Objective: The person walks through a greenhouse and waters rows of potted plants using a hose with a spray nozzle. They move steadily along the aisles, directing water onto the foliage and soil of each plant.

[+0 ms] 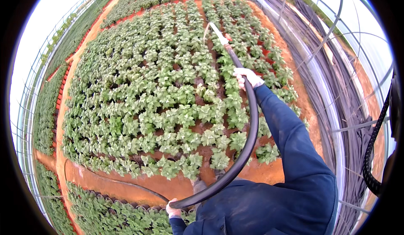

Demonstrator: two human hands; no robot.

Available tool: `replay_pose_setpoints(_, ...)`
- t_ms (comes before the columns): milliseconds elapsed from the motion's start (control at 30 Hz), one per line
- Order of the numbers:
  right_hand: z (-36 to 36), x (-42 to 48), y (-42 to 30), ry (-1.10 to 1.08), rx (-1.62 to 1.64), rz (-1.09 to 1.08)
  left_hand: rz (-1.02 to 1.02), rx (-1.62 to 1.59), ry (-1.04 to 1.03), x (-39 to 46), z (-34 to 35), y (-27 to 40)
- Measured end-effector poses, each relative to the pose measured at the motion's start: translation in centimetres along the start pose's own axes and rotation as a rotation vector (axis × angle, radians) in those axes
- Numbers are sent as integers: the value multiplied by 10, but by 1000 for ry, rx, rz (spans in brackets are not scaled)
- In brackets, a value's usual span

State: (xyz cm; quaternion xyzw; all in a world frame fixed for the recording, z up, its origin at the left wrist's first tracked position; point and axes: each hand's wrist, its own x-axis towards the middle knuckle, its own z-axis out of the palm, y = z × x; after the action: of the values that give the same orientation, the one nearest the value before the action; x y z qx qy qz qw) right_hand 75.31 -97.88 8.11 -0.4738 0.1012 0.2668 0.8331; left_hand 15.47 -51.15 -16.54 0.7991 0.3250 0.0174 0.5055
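A thick black hose (pixel 252 118) curves across the front of my body. My right hand (pixel 248 78), in a white glove, grips it near its far end with the arm stretched forward. Beyond that hand the hose ends in a white pipe nozzle (pixel 217 33) with a red valve handle (pixel 228 37). From its tip a thin stream of water (pixel 206 33) arcs down towards the plants. Low beside my body, my gloved left hand (pixel 173 208) holds the hose's nearer part. Leafy green potted plants (pixel 151 86) stand in dense rows under the nozzle.
The hose trails left over a reddish soil path (pixel 126 187). More potted plants (pixel 116 216) line the near side. At the right lie dark folded sheets (pixel 344 93) beside the metal tubes (pixel 328 33) of a greenhouse frame. Another soil path (pixel 68 109) runs along the left.
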Motion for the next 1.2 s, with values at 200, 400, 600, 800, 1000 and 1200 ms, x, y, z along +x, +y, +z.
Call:
replay_pose_setpoints(200, 27, -3, 8, -13, 1, 50, -47, 88, -76, 3, -4, -16)
replay_pose_setpoints(400, 38, 15, 17, -81, 28, 68, -591, -995, 76, -3, -2, 13)
replay_pose_setpoints(600, 62, 30, 22, -98, 19, 97, -720, -1262, 96, -6, -11, 17)
replay_pose_setpoints(800, 76, 41, 31, -143, -9, 88, -742, -1150, 140, -8, -12, 32)
replay_pose_setpoints(1000, 107, 49, 40, -152, -39, 123, -670, -1086, 105, -1, -18, 17)
replay_pose_setpoints(1200, 152, 68, 54, -150, -64, 181, -534, -972, 76, -2, -24, -52)
